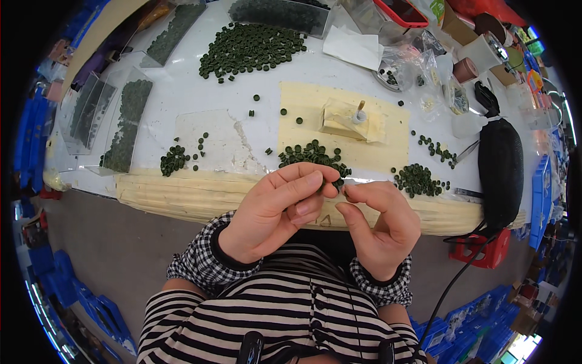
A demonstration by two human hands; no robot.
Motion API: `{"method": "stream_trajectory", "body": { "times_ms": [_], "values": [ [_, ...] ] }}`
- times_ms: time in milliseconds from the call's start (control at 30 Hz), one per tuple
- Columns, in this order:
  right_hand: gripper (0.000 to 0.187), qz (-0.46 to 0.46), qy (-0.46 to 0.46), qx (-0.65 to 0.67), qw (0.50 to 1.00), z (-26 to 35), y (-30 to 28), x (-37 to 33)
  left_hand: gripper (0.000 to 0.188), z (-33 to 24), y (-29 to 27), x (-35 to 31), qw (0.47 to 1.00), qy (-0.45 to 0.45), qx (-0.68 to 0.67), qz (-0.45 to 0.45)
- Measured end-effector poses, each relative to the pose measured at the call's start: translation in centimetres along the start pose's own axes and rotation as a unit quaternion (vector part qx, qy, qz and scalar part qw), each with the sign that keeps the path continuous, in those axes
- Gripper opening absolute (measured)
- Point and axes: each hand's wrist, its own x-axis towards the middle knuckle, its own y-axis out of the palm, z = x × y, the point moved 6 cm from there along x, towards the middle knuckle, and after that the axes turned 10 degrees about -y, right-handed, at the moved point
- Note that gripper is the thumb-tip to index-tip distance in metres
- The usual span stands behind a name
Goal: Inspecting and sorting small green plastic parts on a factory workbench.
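My left hand [273, 206] is closed in a pinch at the table's front edge, with a sliver of a small dark green round piece showing between its fingertips. Just to its right, my right hand [388, 221] holds thumb and forefinger close together; a tiny dark thing at the tips is too small to name. Behind the fingers lies a heap of dark green round pieces [312, 153], partly hidden by my left hand. A pale block [339, 120] with a small white cup [359, 115] and a short stick stands beyond, on a yellowish sheet [297, 94].
More green pieces form a large pile [242, 51] at the back, with smaller heaps at left [174, 160] and right [418, 180]. Clear trays [126, 124] stand at far left. A black padded object [502, 170], a red-edged phone [402, 13] and plastic bags [427, 76] crowd the right.
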Motion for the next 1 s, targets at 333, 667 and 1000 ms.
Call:
{"method": "stream_trajectory", "body": {
  "times_ms": [333, 667, 1000],
  "values": [
    [0.021, -0.019, 0.021, -0.003, 1.0, -0.3, 0.3, -0.3, 0.022, 0.3, 0.2, 0.1, 0.999, 0.03, 0.027, -0.007],
    [0.019, -0.039, 0.038, 0.003, 0.998, -0.6, 0.7, -0.6, 0.021, -0.4, 0.0, -0.7, 0.972, 0.12, 0.191, -0.073],
    [0.02, -0.059, 0.041, -0.005, 0.997, -0.6, 0.9, -0.9, 0.02, -0.5, -0.1, -0.7, 0.962, 0.14, 0.214, -0.093]
  ]
}}
